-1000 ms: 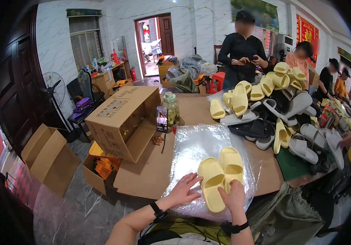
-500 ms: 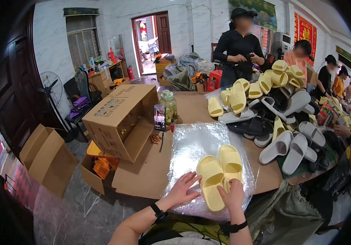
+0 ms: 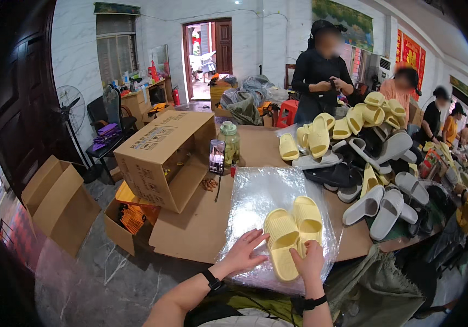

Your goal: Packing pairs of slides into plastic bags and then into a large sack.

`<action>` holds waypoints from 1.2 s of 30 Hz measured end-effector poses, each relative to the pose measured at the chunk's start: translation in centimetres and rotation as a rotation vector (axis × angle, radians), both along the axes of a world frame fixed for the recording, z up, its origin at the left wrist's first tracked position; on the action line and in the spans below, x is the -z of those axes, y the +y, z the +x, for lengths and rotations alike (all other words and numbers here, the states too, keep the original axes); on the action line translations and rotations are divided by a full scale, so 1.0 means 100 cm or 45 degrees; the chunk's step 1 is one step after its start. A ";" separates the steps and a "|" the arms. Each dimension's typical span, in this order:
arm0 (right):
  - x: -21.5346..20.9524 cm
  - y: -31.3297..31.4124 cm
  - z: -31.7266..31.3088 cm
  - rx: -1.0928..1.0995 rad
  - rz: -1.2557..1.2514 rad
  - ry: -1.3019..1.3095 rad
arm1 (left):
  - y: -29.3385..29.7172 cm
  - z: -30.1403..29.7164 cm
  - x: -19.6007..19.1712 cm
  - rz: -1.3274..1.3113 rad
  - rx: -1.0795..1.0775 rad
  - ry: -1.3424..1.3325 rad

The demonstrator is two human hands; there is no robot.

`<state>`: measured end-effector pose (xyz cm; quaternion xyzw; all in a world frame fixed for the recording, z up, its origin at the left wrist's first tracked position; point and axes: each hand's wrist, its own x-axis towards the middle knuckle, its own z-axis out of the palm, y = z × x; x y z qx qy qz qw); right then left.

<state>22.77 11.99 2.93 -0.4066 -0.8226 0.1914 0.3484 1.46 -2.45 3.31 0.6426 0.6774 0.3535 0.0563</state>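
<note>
A pair of pale yellow slide slippers lies side by side on a stack of clear plastic bags (image 3: 256, 188) in front of me. My left hand (image 3: 243, 252) rests on the plastic, fingers spread, its fingertips at the outer side of the left slipper (image 3: 283, 234). At the heel end, my right hand (image 3: 310, 262) has its fingers curled over the right slipper (image 3: 307, 213) and its thumb against the left one. The right slipper's heel is hidden by that hand.
A heap of yellow, grey and black slippers (image 3: 389, 204) covers the table's right side. Left of the plastic stand an open cardboard box (image 3: 160, 155), a phone (image 3: 216, 156) and a glass jar (image 3: 228, 140). Across the table a person in black (image 3: 321, 76) holds a small dark thing.
The whole view has shifted slightly. Both hands and the pair of slippers keep nearly the same places. The person across the table has moved their hands a little.
</note>
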 end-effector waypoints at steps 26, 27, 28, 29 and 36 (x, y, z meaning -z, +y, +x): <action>0.004 -0.001 -0.001 0.023 -0.052 -0.023 | 0.002 -0.002 0.005 0.029 0.005 0.038; 0.005 -0.001 -0.001 0.029 -0.037 -0.026 | 0.002 -0.002 0.005 0.044 0.005 0.045; 0.005 -0.001 0.000 0.029 -0.039 -0.026 | 0.001 -0.001 0.005 0.043 0.005 0.046; 0.005 -0.001 0.000 0.022 -0.021 -0.006 | 0.001 0.000 0.002 0.040 0.006 0.033; 0.003 -0.003 0.001 0.030 -0.031 -0.014 | 0.000 0.001 0.003 0.022 0.003 0.026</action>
